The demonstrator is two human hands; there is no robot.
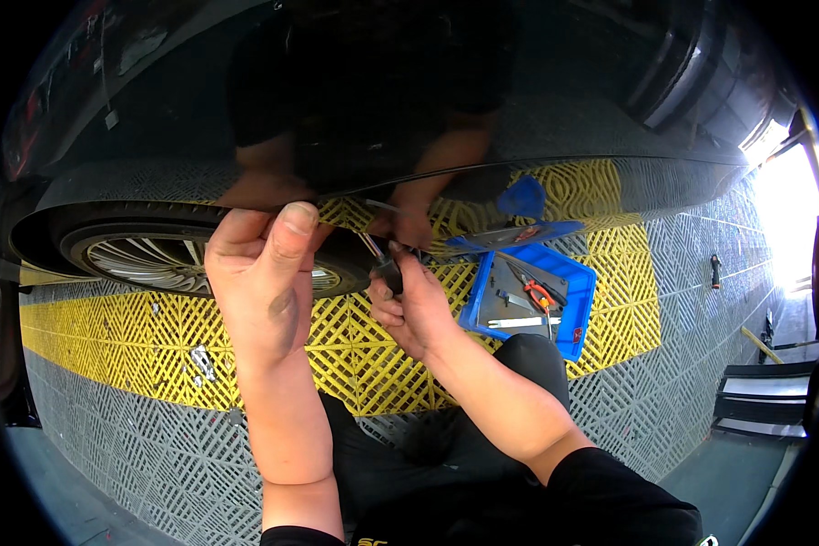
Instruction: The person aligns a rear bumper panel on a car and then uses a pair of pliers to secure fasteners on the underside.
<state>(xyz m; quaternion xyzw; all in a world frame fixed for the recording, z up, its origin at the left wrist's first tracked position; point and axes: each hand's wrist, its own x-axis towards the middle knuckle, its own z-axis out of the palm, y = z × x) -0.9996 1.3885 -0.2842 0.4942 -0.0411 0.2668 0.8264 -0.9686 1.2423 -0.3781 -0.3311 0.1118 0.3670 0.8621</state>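
Observation:
A glossy dark car body panel (564, 100) fills the upper view and mirrors my arms. My left hand (268, 268) is raised at its wheel-arch edge (159, 195), with thumb and bent fingers closed on that lip; the fingertips are partly hidden. Just right of the wheel (146, 259), my right hand (411, 305) is wrapped round the black handle of a screwdriver (389, 274). Its metal shaft slants up and left to the underside of the panel edge, and the tip is hard to make out.
By my right knee (532, 359), a blue tray (581, 314) holds red-handled pliers (539, 293) and other hand tools. Yellow and grey grid tiles (355, 355) cover the floor. A small dark tool (715, 271) stands farther right. A white scrap (202, 364) lies left of my left arm.

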